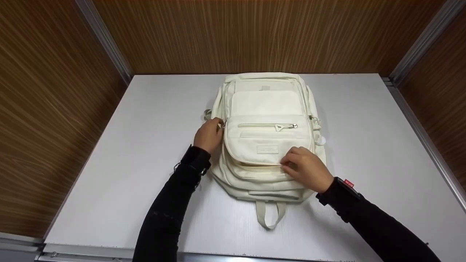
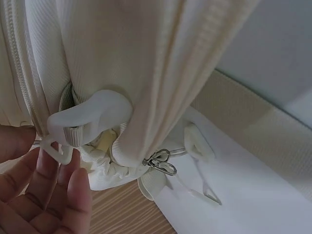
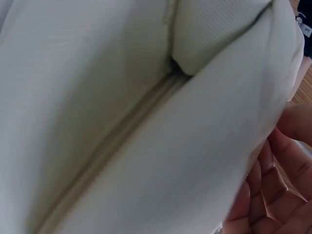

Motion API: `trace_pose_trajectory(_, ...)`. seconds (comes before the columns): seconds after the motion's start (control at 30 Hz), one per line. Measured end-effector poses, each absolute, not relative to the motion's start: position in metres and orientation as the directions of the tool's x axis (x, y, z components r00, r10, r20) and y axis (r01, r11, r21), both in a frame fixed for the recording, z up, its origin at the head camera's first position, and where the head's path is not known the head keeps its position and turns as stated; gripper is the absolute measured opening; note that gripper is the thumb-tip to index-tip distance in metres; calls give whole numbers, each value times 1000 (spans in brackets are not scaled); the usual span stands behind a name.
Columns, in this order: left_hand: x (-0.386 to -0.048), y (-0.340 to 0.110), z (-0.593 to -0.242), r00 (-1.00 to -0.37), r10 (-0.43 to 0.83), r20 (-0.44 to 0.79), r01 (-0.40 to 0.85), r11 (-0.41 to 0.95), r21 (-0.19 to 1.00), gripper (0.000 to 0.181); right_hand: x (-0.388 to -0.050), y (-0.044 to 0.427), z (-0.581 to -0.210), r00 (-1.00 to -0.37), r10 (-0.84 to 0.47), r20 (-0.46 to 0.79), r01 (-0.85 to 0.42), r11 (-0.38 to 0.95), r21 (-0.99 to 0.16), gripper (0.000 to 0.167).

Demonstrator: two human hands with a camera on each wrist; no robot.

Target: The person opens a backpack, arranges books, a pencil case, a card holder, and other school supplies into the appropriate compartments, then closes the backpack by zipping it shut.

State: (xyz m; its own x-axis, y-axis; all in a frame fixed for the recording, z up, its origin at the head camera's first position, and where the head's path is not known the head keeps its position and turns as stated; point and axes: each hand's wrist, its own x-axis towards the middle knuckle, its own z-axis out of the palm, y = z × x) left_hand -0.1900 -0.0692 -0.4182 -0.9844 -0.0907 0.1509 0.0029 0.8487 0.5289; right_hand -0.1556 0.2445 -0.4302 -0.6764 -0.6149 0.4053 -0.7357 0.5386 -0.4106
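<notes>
A cream backpack [image 1: 269, 103] lies flat on the white table, its grab loop [image 1: 271, 222] toward the near edge. At the pack's left side, my left hand [image 1: 209, 135] pinches a zipper pull [image 2: 57, 153] between thumb and fingers; the pull is a pale triangle on a metal slider. My right hand [image 1: 307, 168] pinches the lower edge of the front pocket flap [image 1: 267, 149] between thumb and fingers. A gap [image 1: 255, 168] shows beneath that flap, so the pocket is partly unzipped. What lies inside the pocket cannot be seen.
The white table [image 1: 153, 120] reaches out on both sides of the pack. Brown wood-grain panels [image 1: 236, 36] enclose the back and sides. A horizontal zipper with a triangular pull [image 1: 279, 127] crosses the front pocket. Clips and a strap [image 2: 253, 117] hang at the pack's side.
</notes>
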Motion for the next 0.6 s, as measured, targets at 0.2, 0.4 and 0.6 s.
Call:
trace_pose_trajectory(0.2, -186, -73, -417, -978, -97, 184, 13, 855, 519, 18, -156, 243, -431, -677, -615, 405, -736, 545, -401, 10)
trace_pose_trajectory(0.4, -180, -76, -415, -977, -88, 194, 30, 846, 533, 17, -157, 243, -431, -678, -614, 405, -735, 547, -401, 9)
trace_pose_trajectory(0.6, -167, -77, -415, -974, -68, 217, 57, 849, 526, 15, -158, 242, -431, -679, -617, 398, -734, 548, -403, 9)
